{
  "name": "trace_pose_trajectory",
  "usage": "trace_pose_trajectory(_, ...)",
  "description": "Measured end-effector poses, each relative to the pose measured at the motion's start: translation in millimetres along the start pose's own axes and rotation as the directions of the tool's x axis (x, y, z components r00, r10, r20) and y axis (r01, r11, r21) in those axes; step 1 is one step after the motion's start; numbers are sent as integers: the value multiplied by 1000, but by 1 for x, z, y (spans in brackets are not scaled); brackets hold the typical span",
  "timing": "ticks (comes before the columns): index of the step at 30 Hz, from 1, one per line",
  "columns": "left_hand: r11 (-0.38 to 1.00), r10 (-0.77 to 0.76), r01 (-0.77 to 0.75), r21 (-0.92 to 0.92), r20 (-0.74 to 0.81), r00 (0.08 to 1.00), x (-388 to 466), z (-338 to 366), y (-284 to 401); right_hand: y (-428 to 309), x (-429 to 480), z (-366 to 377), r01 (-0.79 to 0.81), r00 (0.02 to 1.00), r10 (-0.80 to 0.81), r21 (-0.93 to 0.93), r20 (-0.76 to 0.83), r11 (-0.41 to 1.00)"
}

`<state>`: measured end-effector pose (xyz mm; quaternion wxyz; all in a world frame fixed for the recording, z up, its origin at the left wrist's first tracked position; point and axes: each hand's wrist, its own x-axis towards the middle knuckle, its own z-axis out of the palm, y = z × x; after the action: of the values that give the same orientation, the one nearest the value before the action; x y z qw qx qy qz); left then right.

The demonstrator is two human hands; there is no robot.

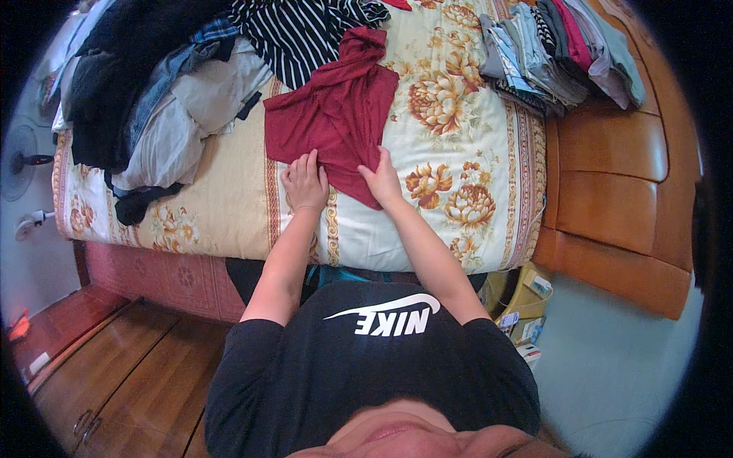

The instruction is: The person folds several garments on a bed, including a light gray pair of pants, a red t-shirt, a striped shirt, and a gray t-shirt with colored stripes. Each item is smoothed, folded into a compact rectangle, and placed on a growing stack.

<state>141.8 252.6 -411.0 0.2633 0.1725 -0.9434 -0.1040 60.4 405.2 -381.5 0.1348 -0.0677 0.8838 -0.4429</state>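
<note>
A dark red garment point(332, 123) lies spread and wrinkled on the patterned bed cover point(355, 235), its far end bunched into a narrow roll. On its near left edge rests my left hand point(306, 182), palm down, with fingertips on the cloth. My right hand point(382, 178) grips the near right edge, its thumb on top of the fabric and the other fingers partly hidden. Creases run across the cloth between the hands. Just beyond the red garment is a black-and-white striped garment point(292, 43), and the two touch.
A loose heap of clothes point(166, 103) covers the bed's left side. Folded clothes point(550, 54) stand in a row at the right, by the brown headboard point(613, 149). A fan point(26, 160) is at far left. Below are wooden cabinet doors point(131, 378).
</note>
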Motion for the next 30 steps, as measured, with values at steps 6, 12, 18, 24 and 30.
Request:
trace_pose_trajectory(6, 986, -11, -1, -164, -69, 998, -2, 3, -8, 47, -17, -44, -109, 909, 281, 475, -308, 873)
trace_pose_trajectory(12, 805, 470, -392, -445, 75, 879, -68, -53, 3, 97, -66, -109, -58, 824, 548, 941, -142, 332)
trace_pose_trajectory(18, 786, 424, -217, -579, 250, 870, -81, -79, 24, 122, -104, -125, -393, 824, 537, 865, 181, 312)
trace_pose_trajectory(24, 912, 25, 130, -389, 368, 930, 45, -14, 42, 72, -55, -140, -579, 800, 312, 796, 513, 177)
trace_pose_trajectory(30, 319, -203, 471, -822, 427, 881, 92, -23, 29, 5, 5, -181, -125, 984, 146, 972, 97, 198)
